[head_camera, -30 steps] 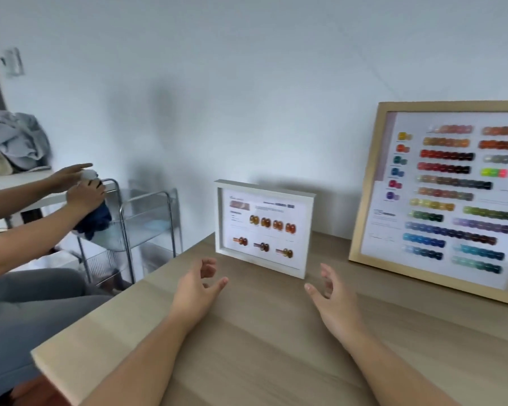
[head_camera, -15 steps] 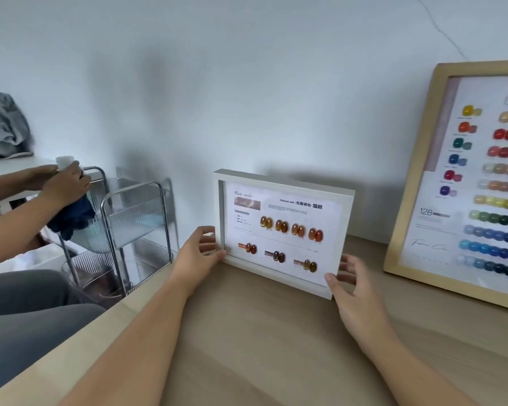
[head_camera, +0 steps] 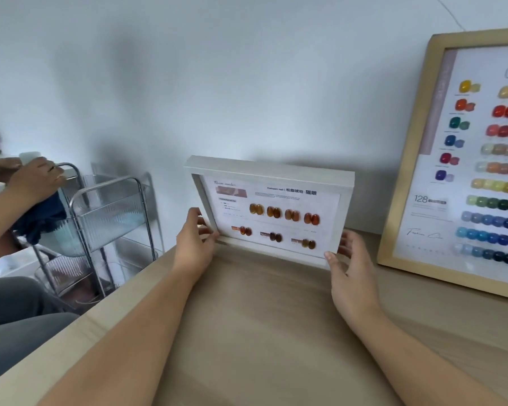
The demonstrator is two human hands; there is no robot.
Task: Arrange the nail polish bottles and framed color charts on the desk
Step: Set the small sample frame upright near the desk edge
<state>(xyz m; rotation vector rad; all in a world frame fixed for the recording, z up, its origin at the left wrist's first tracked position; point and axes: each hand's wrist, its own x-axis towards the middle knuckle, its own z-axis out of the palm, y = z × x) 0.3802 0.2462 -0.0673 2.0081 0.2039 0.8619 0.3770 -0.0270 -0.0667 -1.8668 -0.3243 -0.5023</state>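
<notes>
White frame with a chart of amber and brown nail swatches: held between both hands at the back of the desk, face to the camera, close to the wall. Its lower edge sits at desk level; whether it touches the desk cannot be told. Left hand: pinches the lower left corner, thumb on the front of the rim, fingers curled round the left edge and lying close together behind it. Right hand: grips the lower right corner, thumb tip on the front rim, fingers slightly spread behind the right edge, their tips hidden by the frame. Both forearms stretch over the bare wood towards the frame. Right of the right-hand fingers, apart from them: wood frame, larger, leaning on the wall, with rows of swatches in many colours, cut off by the picture edge. Left of the left-hand fingers, past the desk edge: metal cart with ribbed clear trays. Further left: a second person's hands hold a dark blue cloth and a small white item that is too blurred to identify. Grey trouser leg below them.
</notes>
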